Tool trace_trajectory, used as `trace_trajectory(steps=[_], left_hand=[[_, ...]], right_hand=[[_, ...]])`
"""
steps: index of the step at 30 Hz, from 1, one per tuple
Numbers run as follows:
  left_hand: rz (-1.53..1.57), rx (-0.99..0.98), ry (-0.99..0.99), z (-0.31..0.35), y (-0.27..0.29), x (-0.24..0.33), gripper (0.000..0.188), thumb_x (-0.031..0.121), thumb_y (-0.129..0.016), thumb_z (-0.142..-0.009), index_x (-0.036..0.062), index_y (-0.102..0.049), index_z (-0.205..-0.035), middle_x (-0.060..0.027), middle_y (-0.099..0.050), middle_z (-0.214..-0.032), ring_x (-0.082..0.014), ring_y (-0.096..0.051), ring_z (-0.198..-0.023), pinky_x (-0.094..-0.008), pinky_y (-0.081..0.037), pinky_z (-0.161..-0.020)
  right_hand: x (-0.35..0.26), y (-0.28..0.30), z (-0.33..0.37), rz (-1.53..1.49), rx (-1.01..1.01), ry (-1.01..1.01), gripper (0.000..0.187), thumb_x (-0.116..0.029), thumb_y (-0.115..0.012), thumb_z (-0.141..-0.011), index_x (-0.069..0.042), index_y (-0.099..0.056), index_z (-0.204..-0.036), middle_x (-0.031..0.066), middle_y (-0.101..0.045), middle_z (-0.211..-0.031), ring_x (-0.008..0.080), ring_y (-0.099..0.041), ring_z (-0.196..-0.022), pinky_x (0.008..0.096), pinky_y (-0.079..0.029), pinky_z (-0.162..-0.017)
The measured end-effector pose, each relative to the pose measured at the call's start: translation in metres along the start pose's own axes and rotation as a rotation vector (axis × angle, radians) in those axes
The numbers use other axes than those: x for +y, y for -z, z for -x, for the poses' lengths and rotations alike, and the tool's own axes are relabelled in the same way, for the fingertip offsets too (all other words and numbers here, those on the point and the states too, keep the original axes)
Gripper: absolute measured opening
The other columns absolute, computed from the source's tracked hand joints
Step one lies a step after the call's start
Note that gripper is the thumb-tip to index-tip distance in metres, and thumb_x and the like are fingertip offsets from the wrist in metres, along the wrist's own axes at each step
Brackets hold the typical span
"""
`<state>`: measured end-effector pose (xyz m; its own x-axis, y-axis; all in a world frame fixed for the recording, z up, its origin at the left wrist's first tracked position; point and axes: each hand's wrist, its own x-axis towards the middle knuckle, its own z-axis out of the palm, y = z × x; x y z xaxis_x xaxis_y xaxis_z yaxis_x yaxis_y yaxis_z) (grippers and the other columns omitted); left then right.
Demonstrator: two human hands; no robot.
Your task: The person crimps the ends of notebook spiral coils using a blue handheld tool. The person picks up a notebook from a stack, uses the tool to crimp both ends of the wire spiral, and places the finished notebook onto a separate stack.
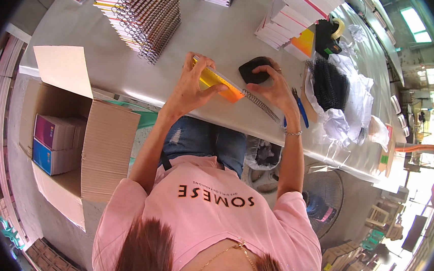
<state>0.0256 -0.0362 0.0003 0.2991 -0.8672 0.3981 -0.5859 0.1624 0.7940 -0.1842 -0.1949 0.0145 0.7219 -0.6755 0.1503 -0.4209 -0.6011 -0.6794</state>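
Note:
My left hand (pixel 193 85) grips a thin notebook (pixel 216 84) with a yellow-orange cover, thumb on the cover and fingers over the far edge. A dark metal spiral coil (pixel 262 106) extends from the notebook's right end along the table toward my right wrist. Curved above the table, my right hand (pixel 274 86) has its thumb near the coil's start. Its fingers reach over a black rounded block (pixel 252 69), apart from the thumb; whether they press on the block is hard to see. Blue-handled pliers (pixel 300 109) lie just right of that hand.
A tall stack of coil-bound notebooks (pixel 147 15) stands far left, and unbound book stacks (pixel 297 17) far right. Black coils (pixel 330 83) lie in plastic wrap at the right, near a tape dispenser (pixel 328 37). An open cardboard box (pixel 109 150) holds books at the left.

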Motion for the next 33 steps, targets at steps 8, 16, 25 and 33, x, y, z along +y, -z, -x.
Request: trace_trajectory(steps=[8, 16, 25, 33], left_hand=[[-0.048, 0.019, -0.021, 0.001, -0.001, 0.003, 0.059, 0.027, -0.085, -0.07, 0.0051, -0.049, -0.112, -0.0137, -0.048, -0.108, -0.0336, -0.047, -0.109, -0.0436, -0.044, -0.089], [0.011, -0.001, -0.055, 0.001, -0.001, 0.0, 0.057, 0.024, -0.087, -0.067, 0.0055, -0.05, -0.105, -0.0114, -0.048, -0.106, -0.0332, -0.045, -0.105, -0.0418, -0.043, -0.089], [0.102, 0.005, -0.083, 0.003, -0.006, -0.007, 0.068, 0.021, -0.088, -0.066, 0.0074, -0.044, -0.117, -0.0113, -0.046, -0.112, -0.0297, -0.048, -0.106, -0.0393, -0.043, -0.092], [0.328, -0.076, 0.214, 0.012, -0.01, -0.005, 0.095, 0.029, -0.091, -0.064, 0.0073, -0.03, -0.133, -0.0129, -0.043, -0.121, -0.0261, -0.046, -0.112, -0.0382, -0.039, -0.098]], right_hand=[[-0.012, 0.022, 0.022, -1.207, -0.508, -0.101, 0.049, -0.039, -0.074, -0.084, 0.004, -0.064, -0.104, 0.0131, -0.051, -0.137, 0.0253, -0.052, -0.123, 0.0327, -0.038, -0.106], [-0.016, 0.021, 0.025, -0.35, -0.287, 0.013, 0.039, -0.032, -0.078, -0.08, -0.002, -0.069, -0.103, 0.0157, -0.057, -0.13, 0.0246, -0.049, -0.126, 0.0349, -0.034, -0.107], [-0.029, 0.023, 0.041, -0.556, -0.276, -0.097, 0.036, -0.019, -0.076, -0.082, 0.0, -0.065, -0.111, 0.0089, -0.059, -0.122, 0.0191, -0.05, -0.121, 0.0317, -0.039, -0.102], [-0.042, 0.033, 0.046, -0.725, -0.379, -0.16, 0.029, -0.016, -0.075, -0.083, 0.0, -0.065, -0.105, 0.0046, -0.054, -0.125, 0.0104, -0.055, -0.101, 0.0262, -0.044, -0.089]])
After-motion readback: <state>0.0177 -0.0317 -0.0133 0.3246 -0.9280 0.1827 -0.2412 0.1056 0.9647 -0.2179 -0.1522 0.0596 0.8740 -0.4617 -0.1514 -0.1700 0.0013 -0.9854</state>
